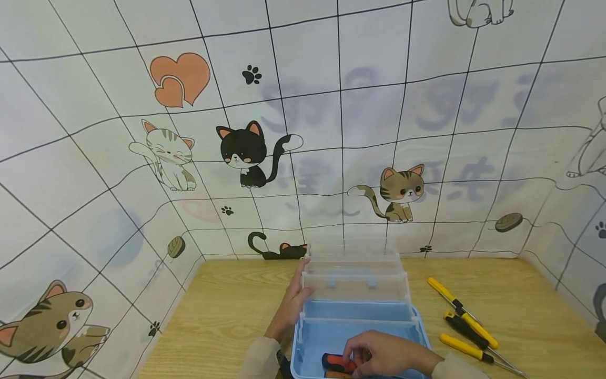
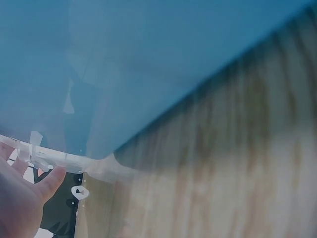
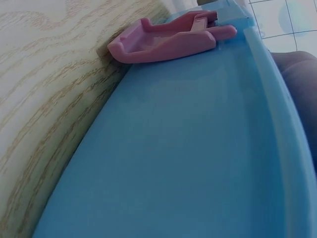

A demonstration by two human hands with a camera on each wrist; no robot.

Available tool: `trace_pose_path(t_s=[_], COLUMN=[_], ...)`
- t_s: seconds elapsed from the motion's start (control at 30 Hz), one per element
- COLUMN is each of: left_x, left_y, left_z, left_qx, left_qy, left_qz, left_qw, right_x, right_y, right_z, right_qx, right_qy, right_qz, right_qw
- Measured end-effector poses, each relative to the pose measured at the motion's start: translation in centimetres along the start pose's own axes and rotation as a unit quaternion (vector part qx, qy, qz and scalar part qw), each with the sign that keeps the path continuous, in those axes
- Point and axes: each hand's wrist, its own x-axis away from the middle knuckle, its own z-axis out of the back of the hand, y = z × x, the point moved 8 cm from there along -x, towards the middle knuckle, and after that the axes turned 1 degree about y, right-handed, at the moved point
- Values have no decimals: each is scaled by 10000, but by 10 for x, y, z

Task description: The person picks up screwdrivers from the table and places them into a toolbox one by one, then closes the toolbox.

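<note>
Down in the blue box (image 1: 318, 337), red-black handle (image 1: 334, 362) within the gripping right fingers (image 1: 353, 347).

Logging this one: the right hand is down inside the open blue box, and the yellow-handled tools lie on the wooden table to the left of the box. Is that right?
Wrong side: the head view shows the yellow-handled tools on the wooden table to the right of the open blue box.

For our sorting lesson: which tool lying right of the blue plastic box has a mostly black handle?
The black-handled tool with the yellow end; the other tools have mainly yellow handles.
</note>
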Motion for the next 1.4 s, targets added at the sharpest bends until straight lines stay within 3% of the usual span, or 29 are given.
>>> trace_pose_path(t_s=[0.43,0.73,1.0,1.17,1.4], left_x=[0,-8,-7,-7,-8], left_y=[3,-30,-29,-30,-29], left_z=[0,1,2,1,1], left_qx=[-97,-102,-255,-276,-277], left_qy=[47,299,477,457,452], left_qz=[64,92,44,52,78], left_qw=[9999,9995,9985,9986,9986], right_x=[2,7,11,14,16], right_y=[-6,-14,-23,-25,-31], right_z=[2,7,9,11,16], right_qx=[-216,-96,-123,-136,-43], right_qy=[-17,-44,-37,-2,23], right_qz=[71,100,176,86,270], right_qw=[9997,9999,9998,9999,9996])
